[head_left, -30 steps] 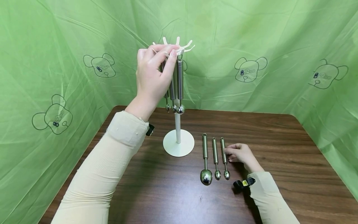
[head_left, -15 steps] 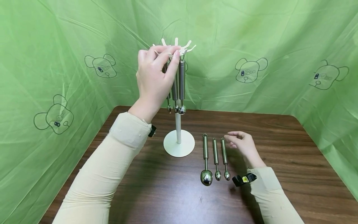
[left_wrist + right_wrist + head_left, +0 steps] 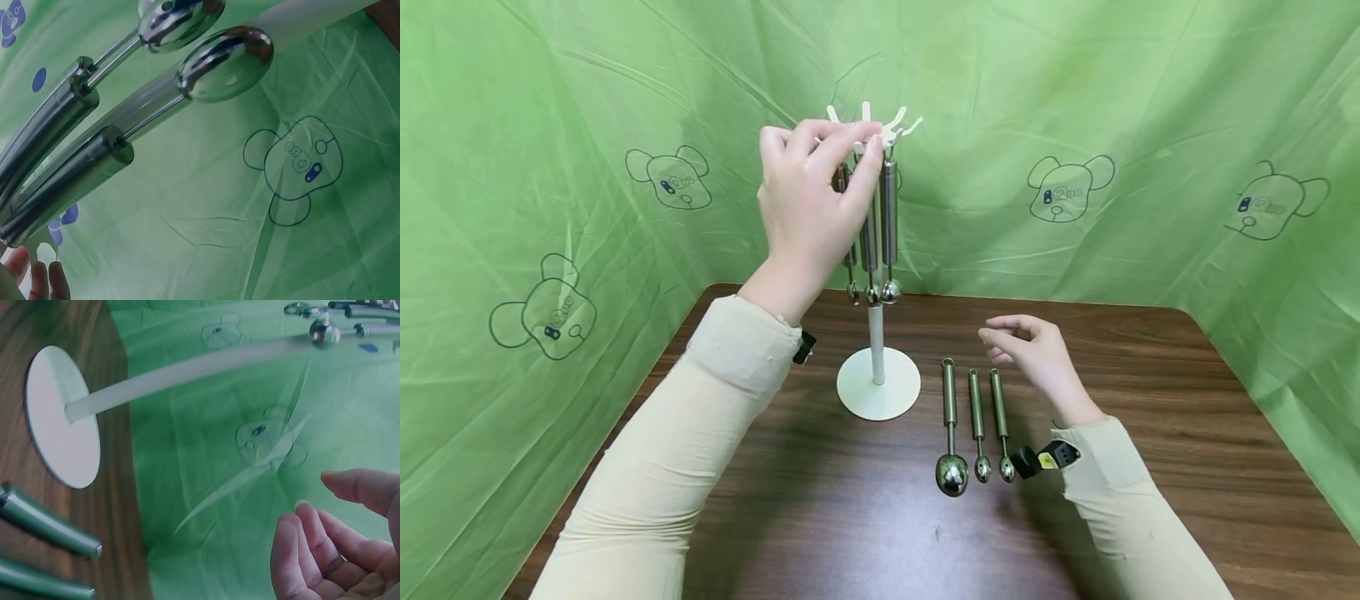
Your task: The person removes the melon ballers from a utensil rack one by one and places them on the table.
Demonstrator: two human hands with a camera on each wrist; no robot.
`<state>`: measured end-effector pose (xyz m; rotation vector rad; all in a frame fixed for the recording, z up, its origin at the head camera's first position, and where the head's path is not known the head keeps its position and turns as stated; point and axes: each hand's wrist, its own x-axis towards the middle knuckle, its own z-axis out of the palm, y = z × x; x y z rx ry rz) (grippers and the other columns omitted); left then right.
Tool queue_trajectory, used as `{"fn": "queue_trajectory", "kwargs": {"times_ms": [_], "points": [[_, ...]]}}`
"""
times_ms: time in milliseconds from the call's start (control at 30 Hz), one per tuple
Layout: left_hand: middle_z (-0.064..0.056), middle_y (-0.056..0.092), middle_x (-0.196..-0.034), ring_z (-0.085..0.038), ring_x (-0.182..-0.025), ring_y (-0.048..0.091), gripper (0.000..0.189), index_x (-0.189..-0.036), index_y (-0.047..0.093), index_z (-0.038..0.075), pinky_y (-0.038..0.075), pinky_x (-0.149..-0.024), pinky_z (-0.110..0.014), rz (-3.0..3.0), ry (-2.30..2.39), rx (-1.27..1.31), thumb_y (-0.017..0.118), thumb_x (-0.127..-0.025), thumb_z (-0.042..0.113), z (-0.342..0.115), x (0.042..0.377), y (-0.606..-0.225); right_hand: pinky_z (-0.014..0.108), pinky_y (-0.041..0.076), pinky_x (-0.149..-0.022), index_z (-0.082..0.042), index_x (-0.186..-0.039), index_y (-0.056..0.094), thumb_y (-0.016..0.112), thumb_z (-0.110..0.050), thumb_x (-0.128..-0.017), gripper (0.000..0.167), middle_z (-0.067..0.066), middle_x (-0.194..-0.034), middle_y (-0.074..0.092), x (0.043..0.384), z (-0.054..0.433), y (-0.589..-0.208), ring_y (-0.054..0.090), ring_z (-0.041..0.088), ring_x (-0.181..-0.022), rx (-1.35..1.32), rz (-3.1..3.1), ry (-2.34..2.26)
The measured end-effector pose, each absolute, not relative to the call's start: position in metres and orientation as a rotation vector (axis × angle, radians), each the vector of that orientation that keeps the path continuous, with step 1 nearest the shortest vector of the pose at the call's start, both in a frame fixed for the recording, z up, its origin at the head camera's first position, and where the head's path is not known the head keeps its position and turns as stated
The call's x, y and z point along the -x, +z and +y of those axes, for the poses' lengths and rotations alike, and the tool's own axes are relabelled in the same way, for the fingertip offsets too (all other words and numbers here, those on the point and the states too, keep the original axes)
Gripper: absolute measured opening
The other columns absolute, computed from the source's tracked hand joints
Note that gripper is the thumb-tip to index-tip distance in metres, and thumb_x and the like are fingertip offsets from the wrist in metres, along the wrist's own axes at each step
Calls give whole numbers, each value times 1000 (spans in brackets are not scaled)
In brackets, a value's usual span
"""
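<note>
A white stand with a round base and curved hooks rises from the table. My left hand is up at its top, thumb and fingers pinching the hook rack; my fingers partly hide the grip. Steel melon ballers hang from the hooks, among them the front-right one; the left wrist view shows a rounded bowl close up. My right hand hovers with nothing in it, fingers loosely bent, just beyond three melon ballers lying in a row: a large one, a middle one and a right one.
The dark wood table has rounded back corners. A green cloth printed with bear heads surrounds it at the back and sides. In the right wrist view, the stand's base lies beyond handle ends of the ballers.
My right hand has lifted off the rightmost baller's handle and moved up and slightly left. The rack's hooks have shifted slightly; my left hand stays at the top of the stand.
</note>
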<state>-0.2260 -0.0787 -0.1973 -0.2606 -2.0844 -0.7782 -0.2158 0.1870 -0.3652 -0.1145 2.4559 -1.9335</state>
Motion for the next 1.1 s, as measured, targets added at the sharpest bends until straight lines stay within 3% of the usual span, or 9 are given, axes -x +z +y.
{"fn": "queue_trajectory", "kwargs": {"times_ms": [267, 600, 1100], "points": [[5, 65, -118, -23, -108, 41, 33, -118, 73, 35, 44, -72, -38, -2143, -711, 278, 50, -98, 48, -82, 224, -194, 27, 58, -78, 3, -120, 63, 72, -24, -91, 41, -6, -92, 70, 223, 165, -340, 69, 11, -75, 246, 2435, -1998], [2, 65, -122, -25, -116, 40, 36, -123, 70, 33, 44, -88, -42, -2135, -679, 352, 54, -96, 49, -88, 225, -195, 28, 58, -82, 0, -120, 64, 72, -22, -91, 38, -2, -95, 70, 225, 147, -306, 70, 12, -79, 353, 2434, -2006], [0, 60, -129, -20, -117, 39, 37, -126, 68, 26, 40, -89, -36, -2078, -854, 414, 49, -100, 44, -101, 231, -190, 30, 58, -83, 1, -116, 66, 70, -20, -92, 32, 3, -98, 73, 228, 133, -280, 71, 15, -84, 550, 2405, -2096]]}}
